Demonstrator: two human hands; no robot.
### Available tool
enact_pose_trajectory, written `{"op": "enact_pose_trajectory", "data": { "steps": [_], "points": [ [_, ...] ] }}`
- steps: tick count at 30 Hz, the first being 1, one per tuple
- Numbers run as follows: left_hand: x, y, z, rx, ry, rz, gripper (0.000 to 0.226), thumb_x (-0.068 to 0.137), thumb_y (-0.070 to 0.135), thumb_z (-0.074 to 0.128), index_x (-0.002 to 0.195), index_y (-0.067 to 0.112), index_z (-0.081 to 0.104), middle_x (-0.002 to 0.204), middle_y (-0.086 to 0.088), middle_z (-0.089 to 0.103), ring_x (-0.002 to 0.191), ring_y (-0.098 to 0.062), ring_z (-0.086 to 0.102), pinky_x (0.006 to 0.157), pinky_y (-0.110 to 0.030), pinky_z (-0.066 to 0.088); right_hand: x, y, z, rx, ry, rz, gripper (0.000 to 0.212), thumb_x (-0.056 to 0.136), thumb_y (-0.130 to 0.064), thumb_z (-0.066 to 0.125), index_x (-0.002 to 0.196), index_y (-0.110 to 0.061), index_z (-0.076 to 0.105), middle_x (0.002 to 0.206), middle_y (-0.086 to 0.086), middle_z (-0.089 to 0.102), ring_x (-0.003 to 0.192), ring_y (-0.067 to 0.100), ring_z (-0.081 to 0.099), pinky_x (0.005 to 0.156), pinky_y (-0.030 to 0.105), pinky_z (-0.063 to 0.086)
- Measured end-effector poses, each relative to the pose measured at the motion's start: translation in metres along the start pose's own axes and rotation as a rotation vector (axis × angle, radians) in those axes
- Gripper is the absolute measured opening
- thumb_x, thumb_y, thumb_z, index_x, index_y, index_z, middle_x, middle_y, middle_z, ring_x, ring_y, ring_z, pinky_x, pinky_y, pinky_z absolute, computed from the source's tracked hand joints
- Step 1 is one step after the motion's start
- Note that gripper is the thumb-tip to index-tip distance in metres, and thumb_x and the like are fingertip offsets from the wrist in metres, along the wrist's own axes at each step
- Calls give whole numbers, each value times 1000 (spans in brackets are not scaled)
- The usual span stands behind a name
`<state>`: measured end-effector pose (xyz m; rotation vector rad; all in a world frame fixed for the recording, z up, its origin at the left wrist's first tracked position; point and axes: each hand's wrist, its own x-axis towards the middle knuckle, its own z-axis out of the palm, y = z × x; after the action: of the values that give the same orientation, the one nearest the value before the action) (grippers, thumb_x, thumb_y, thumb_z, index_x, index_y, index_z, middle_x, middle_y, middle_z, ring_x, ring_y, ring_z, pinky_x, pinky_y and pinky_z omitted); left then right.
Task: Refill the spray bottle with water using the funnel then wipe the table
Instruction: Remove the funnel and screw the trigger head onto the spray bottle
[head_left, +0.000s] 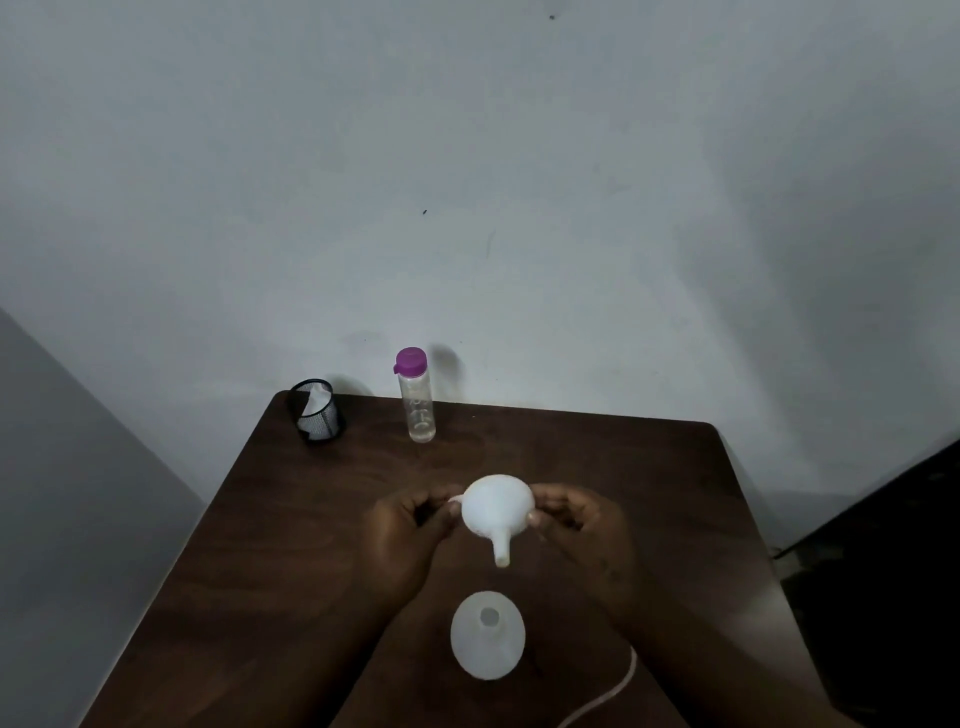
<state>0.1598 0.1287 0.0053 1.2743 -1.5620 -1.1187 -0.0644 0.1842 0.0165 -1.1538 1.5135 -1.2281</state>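
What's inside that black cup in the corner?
A white crumpled thing, maybe a cloth or tissue, sticks up inside the mesh cup. Its lower part and the cup's bottom are mostly hidden by the dark mesh wall.

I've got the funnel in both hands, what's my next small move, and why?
Probably lower the funnel so its spout enters the open neck of the spray bottle. Your left hand and right hand pinch its rim above the table, spout aimed at the bottle below but not yet in it. The capped water bottle at the back can wait.
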Motion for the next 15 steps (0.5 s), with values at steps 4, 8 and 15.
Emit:
{"op": "enact_pose_trajectory", "data": {
  "steps": [4, 8, 15],
  "points": [
    [32, -2, 14, -101, 18, -106, 9, 87, 4, 78, 92, 10, 73, 80, -11, 77, 72, -26, 74, 68, -41, 63, 32, 8, 3, 108, 146, 135, 22, 83, -14, 80, 103, -14, 71, 96, 3, 77, 88, 19, 75, 69, 30, 62],
    [68, -20, 31, -115, 30, -222, 7, 86, 5, 79, 89, 7, 73, 82, -11, 78, 78, -34, 76, 73, -51, 64, 67, 23, 7, 116, 236, 228, 14, 86, -12, 77, 97, -7, 72, 92, 8, 77, 85, 22, 75, 68, 28, 62],
    [128, -63, 58, -49, 82, -287, 10, 87, 10, 80, 94, 16, 81, 89, 3, 81, 88, -16, 77, 87, -42, 63, 131, 59, 19, 105, 288, 299, 14, 85, -10, 78, 98, -8, 75, 95, 10, 77, 89, 23, 74, 75, 34, 63]
  ]
}}
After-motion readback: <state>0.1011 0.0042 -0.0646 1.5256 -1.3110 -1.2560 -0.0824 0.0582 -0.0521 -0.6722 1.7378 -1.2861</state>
